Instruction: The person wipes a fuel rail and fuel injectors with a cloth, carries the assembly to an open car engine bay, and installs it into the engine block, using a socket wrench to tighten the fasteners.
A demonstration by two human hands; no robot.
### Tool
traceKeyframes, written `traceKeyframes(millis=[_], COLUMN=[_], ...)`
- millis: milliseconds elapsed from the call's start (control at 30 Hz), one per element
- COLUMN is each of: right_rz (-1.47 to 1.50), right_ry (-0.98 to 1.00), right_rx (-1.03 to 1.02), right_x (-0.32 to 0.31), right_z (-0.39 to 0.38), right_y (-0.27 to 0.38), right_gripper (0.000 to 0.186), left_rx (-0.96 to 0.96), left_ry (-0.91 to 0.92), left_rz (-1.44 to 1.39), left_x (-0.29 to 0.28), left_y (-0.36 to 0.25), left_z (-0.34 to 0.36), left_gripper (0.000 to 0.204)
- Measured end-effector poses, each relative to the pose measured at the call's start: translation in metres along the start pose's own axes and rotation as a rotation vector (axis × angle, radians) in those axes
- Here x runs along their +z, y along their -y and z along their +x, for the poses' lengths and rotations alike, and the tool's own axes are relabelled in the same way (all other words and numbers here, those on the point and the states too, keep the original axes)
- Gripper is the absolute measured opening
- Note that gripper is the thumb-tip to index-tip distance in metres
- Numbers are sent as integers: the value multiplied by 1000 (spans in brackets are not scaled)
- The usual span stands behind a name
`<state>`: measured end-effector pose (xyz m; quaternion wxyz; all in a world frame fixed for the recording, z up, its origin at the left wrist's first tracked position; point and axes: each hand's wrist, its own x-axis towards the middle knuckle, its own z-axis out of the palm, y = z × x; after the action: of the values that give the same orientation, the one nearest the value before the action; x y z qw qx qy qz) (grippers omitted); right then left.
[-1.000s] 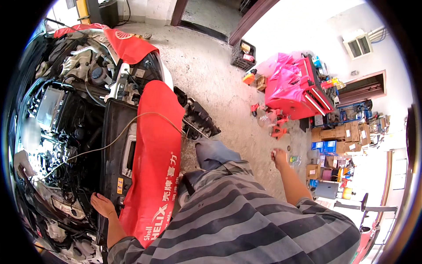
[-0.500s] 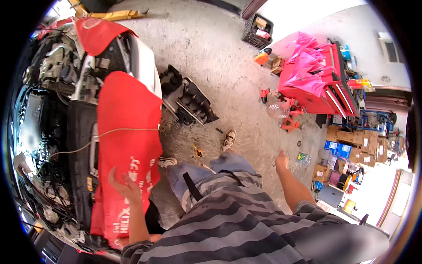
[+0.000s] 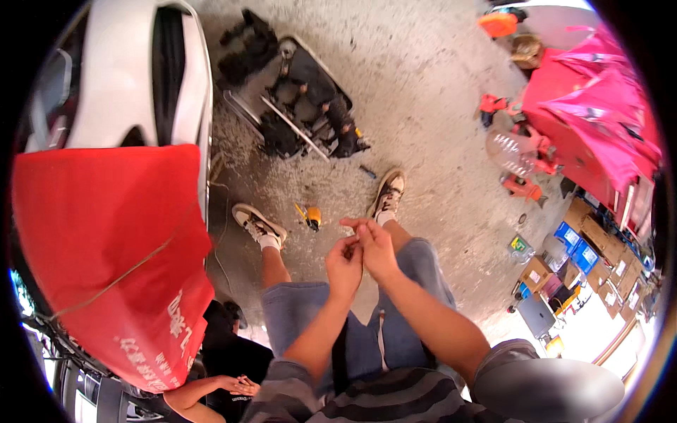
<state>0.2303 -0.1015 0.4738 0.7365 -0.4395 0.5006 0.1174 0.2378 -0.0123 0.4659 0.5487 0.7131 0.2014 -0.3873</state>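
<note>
My left hand [image 3: 344, 261] and my right hand [image 3: 372, 248] meet in front of my shorts. The left fingers are curled; the right thumb and fingers press against them, one finger pointing out. Whatever is between them is hidden. Beyond them a small yellow-and-black tool [image 3: 312, 217] lies on the floor between my shoes. A red cover [image 3: 106, 240] with a thin cord across it drapes the white car [image 3: 106, 99] at my left.
A co-worker in black [image 3: 233, 363] is low beside the car. Black plastic parts [image 3: 310, 99] lie ahead on the concrete floor. At the right are a red cabinet [image 3: 578, 155] under pink plastic, red jack stands [image 3: 522, 187], a clear jug [image 3: 504, 146] and cardboard boxes [image 3: 603, 282].
My left hand has left the engine bay and joined my right hand in front of me. The view has turned down toward my feet, and the co-worker shows more fully.
</note>
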Motion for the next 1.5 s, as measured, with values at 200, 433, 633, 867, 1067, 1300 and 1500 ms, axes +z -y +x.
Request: traceKeyframes(millis=[200,433,633,867,1067,1300,1500], right_rz=[-112,-661,-855,-919,-950,-970,-970], right_ry=[-73,-173,-86,-3,10,-76,-275], right_rx=[161,120,223,142,226,46,-48], right_x=[-49,-108,-125,-137,-156,-171,-207], right_z=[138,247,287,285,282,265,199], right_y=[-140,-241,-232,-233,-222,-204,-127], right_gripper=[23,21,25,27,26,21,31], left_rx=[8,-617,-657,-541,-506,-544,-400], left_ry=[403,73,-181,-279,-299,-213,-129], left_rz=[556,-124,-473,-360,-351,-365,-265], left_x=[-16,-4,29,33,59,66,53], left_y=[113,140,145,153,97,58,0], left_z=[169,354,377,377,322,237,143], left_gripper=[24,57,50,61,48,45,39])
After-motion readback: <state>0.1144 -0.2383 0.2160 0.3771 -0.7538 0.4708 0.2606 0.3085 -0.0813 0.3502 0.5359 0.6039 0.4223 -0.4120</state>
